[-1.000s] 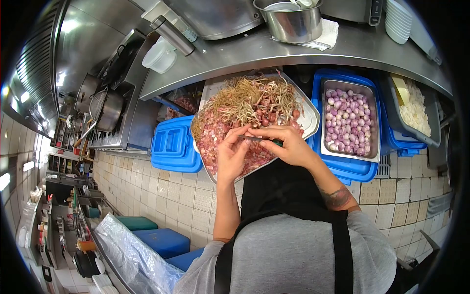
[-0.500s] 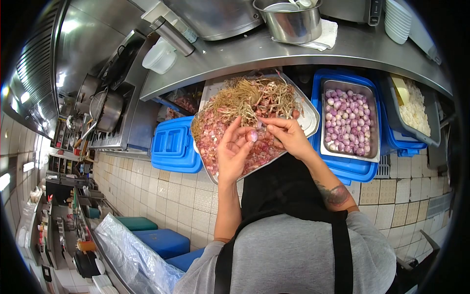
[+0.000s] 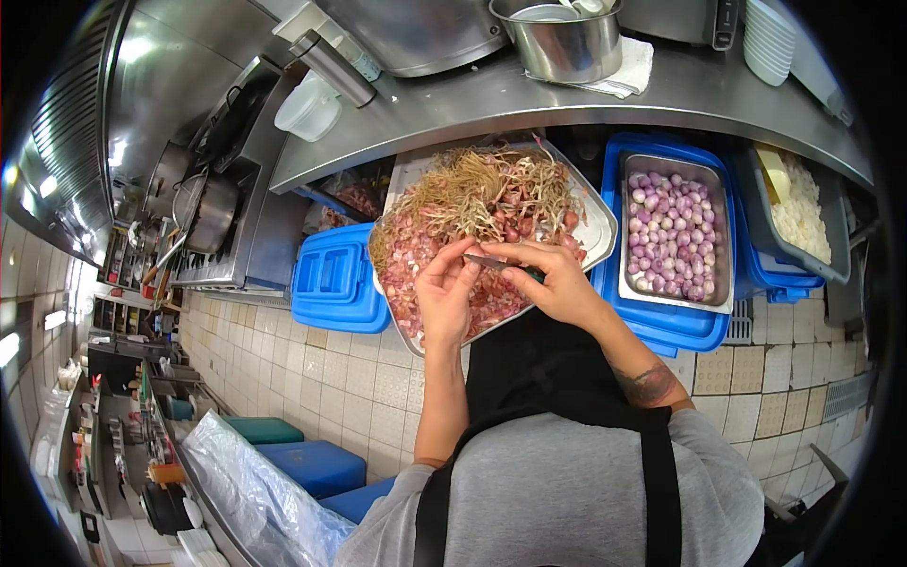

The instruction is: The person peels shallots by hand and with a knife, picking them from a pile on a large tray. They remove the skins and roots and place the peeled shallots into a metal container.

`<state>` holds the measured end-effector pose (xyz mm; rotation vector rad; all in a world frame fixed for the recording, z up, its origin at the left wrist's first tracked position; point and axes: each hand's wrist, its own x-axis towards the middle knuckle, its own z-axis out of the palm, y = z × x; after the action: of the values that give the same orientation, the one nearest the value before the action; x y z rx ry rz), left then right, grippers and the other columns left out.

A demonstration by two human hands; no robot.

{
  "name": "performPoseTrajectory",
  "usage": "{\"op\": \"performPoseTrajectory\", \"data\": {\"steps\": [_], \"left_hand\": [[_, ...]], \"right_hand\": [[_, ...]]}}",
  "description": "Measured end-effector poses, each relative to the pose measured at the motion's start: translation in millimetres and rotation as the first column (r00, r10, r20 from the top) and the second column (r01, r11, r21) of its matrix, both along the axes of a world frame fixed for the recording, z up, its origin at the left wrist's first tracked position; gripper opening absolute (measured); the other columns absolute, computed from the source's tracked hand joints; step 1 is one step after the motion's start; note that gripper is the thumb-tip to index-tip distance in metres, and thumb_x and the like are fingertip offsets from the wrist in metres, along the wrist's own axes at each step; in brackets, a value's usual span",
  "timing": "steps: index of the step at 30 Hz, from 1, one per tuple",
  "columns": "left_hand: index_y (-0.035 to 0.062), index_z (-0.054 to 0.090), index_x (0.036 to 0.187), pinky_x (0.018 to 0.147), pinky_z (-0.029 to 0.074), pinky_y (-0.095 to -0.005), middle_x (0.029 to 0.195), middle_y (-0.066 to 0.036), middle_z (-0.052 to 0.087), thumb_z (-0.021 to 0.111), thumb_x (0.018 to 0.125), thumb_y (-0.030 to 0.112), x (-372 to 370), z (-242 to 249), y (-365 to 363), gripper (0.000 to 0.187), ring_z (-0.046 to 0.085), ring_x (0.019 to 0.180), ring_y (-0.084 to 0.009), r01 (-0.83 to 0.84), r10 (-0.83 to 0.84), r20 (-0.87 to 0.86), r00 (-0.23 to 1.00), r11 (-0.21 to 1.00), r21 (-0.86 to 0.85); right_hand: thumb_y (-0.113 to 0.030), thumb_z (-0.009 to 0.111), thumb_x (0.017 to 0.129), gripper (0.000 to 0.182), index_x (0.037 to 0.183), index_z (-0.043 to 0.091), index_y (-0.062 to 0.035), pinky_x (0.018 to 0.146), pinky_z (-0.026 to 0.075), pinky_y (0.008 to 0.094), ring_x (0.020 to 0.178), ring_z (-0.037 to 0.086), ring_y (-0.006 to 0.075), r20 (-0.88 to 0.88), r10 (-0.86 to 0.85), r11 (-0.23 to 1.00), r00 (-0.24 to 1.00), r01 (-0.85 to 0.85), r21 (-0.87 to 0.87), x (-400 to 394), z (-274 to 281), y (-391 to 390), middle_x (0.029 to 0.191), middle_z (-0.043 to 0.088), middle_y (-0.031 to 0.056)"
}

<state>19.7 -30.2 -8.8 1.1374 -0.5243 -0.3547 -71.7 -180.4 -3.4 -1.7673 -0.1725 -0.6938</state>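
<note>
Over a large tray point(image 3: 595, 227), my two hands meet with their fingertips close together. My left hand point(image 3: 444, 300) is closed in a pinch on a shallot, which the fingers now mostly hide. A small knife point(image 3: 487, 262) is gripped in my right hand point(image 3: 564, 288), its blade pointing left at the left fingertips. Beneath the hands lie pink shallot skins point(image 3: 411, 255). Unpeeled shallots point(image 3: 515, 227) with dry stalks point(image 3: 463, 189) are heaped at the tray's far side. To the right, peeled purple shallots point(image 3: 671, 236) fill a metal pan point(image 3: 629, 283).
The pan rests on a blue lid point(image 3: 671, 326); another blue lid point(image 3: 335, 283) lies left of the tray. A steel counter point(image 3: 435, 118) runs across the back with a pot point(image 3: 572, 52) on it. At far right stands a grey bin point(image 3: 817, 265) of white pieces.
The shallot, visible in my left fingers before, is now mostly covered. My right hand has moved slightly down, and the knife blade now shows against the left fingertips.
</note>
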Motion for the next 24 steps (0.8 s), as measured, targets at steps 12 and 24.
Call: {"op": "performPoseTrajectory", "data": {"steps": [12,24], "left_hand": [[-0.0064,0.058,0.108,0.085,0.047,-0.025,0.106,-0.01,0.06,0.062,0.082,-0.007,-9,0,-3,0.027,0.058,0.095,-0.0141,-0.014,0.014,0.002,1.0,1.0,0.004],[-0.0056,0.059,0.107,0.084,0.047,-0.0248,0.11,-0.01,0.059,0.063,0.081,-0.008,-9,2,-2,0.027,0.058,0.094,-0.0128,0.0,0.0,0.021,1.0,1.0,0.023]], "right_hand": [[-0.004,0.058,0.083,0.032,0.115,0.062,-0.0059,0.077,0.048,0.0294,0.087,0.063,0.0192,-0.046,0.046,0.998,0.998,-0.044,0.048,-1,4,-3,0.103,0.066,0.0119],[-0.005,0.057,0.085,0.029,0.114,0.061,-0.0011,0.084,0.048,0.0293,0.097,0.061,0.0165,-0.082,0.174,0.958,0.981,-0.149,0.244,-6,8,-1,0.106,0.066,0.0109]]}}
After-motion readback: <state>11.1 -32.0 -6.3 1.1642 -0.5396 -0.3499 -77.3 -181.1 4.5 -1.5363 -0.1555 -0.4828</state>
